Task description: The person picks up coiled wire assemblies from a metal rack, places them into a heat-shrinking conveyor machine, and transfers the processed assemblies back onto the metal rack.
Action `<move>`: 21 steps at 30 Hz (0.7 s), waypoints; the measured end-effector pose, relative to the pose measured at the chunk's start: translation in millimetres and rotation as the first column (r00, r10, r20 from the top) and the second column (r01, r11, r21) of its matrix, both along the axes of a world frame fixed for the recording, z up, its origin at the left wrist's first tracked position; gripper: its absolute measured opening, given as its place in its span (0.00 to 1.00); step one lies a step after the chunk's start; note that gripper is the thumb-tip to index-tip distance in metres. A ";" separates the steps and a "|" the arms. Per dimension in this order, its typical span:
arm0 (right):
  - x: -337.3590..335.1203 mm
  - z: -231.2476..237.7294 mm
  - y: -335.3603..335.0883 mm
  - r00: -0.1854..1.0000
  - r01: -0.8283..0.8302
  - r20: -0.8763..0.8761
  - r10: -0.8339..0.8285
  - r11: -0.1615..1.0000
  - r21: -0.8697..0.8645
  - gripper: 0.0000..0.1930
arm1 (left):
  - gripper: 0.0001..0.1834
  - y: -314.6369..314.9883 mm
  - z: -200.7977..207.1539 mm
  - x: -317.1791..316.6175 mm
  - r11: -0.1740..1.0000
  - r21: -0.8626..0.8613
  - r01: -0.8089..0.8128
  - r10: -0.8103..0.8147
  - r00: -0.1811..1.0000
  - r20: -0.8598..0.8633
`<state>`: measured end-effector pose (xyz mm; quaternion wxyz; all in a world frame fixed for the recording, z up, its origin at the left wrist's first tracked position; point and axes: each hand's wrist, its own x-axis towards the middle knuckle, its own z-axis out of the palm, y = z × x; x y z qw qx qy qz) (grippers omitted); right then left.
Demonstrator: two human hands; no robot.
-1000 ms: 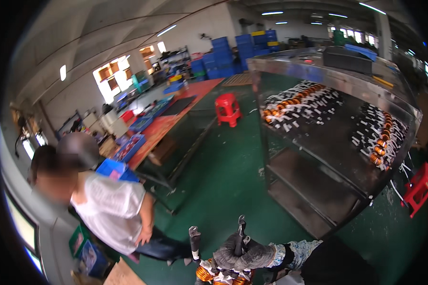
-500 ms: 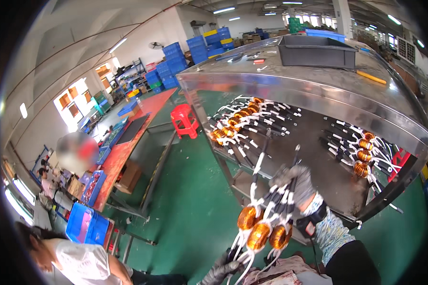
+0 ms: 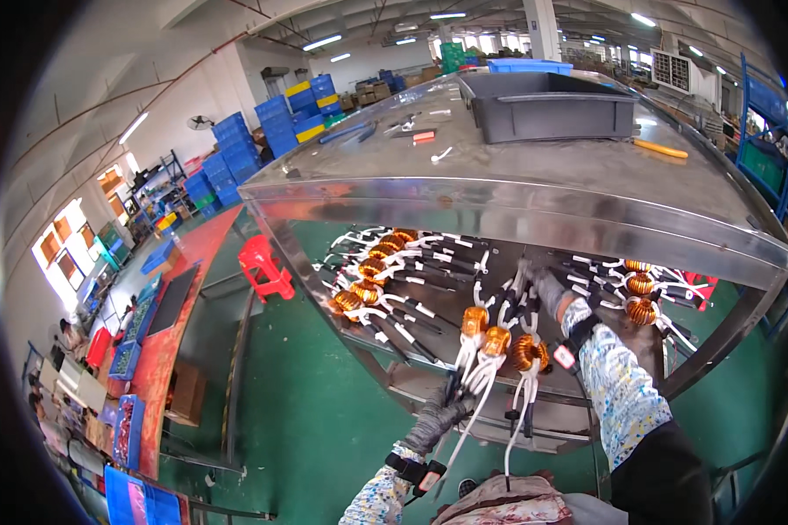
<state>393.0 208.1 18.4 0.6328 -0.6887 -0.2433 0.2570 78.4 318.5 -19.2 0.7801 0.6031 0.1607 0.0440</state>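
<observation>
My left hand (image 3: pixel 438 418), in a grey glove, is closed around the lower leads of three copper-wound toroidal coils (image 3: pixel 496 341) with white-sleeved and black leads. Farther forward, my right hand (image 3: pixel 547 290), also gloved, grips the upper black leads of the same coils; its fingertips are partly hidden among them. The coils hang at the front edge of the steel table's lower shelf (image 3: pixel 617 350), with the right hand reaching in under the tabletop. On that shelf lie a row of similar coils (image 3: pixel 370 269) at left and a shorter row (image 3: pixel 640 284) at right.
The steel tabletop (image 3: pixel 350 166) overhangs the shelf. On it stand a dark grey bin (image 3: pixel 556 118), a yellow-orange handle (image 3: pixel 661 149) and small tools. A red stool (image 3: pixel 264 267) is left of the table, beyond it a red-topped bench (image 3: pixel 179 324) and stacked blue crates (image 3: pixel 235 149).
Both hands have moved forward with the three coils, from in front of my body to the shelf between the two rows. The view has shifted closer to the table.
</observation>
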 end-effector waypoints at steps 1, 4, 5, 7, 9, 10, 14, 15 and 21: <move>-12.5 -33.2 -3.8 0.983 -0.022 0.181 -0.023 0.970 0.243 0.24 | 0.31 5.3 -1.0 7.4 0.999 0.005 0.037 -0.038 0.998 0.045; -31.8 -59.6 -2.9 0.972 0.209 0.177 -0.157 0.920 -0.331 0.17 | 0.32 5.2 8.4 17.9 0.996 0.060 0.065 -0.066 0.997 0.025; -41.4 -58.7 -1.9 0.926 0.313 0.311 -0.213 0.894 -0.320 0.16 | 0.26 7.5 -1.6 19.7 0.994 0.095 0.057 -0.060 0.998 0.030; -52.4 -44.6 3.7 0.921 0.324 0.319 -0.223 0.893 -0.313 0.15 | 0.26 9.6 3.9 18.6 0.996 0.064 0.055 -0.057 0.998 0.033; -43.4 -57.5 -6.6 0.967 0.247 -0.064 -0.248 0.969 -0.022 0.16 | 0.24 12.4 2.3 19.8 0.994 0.064 0.090 -0.092 0.995 0.034; -36.7 -67.5 -10.1 0.956 0.252 -0.213 -0.203 0.938 0.237 0.16 | 0.24 11.6 8.8 20.7 0.993 0.062 0.100 -0.103 0.994 0.038; -55.7 -63.1 -23.4 0.733 0.557 -0.605 -0.310 0.784 0.274 0.11 | 0.23 16.1 21.5 3.9 0.985 0.158 0.073 -0.065 0.996 -0.054; -61.0 -62.4 -26.6 0.717 0.545 -0.651 -0.248 0.782 0.303 0.12 | 0.23 19.1 21.0 -1.0 0.983 0.153 0.103 -0.092 0.993 -0.080; -51.0 -103.4 9.6 0.710 0.671 -0.604 -0.362 0.607 0.426 0.11 | 0.29 8.3 22.9 -11.0 0.974 0.204 0.097 -0.107 0.994 0.039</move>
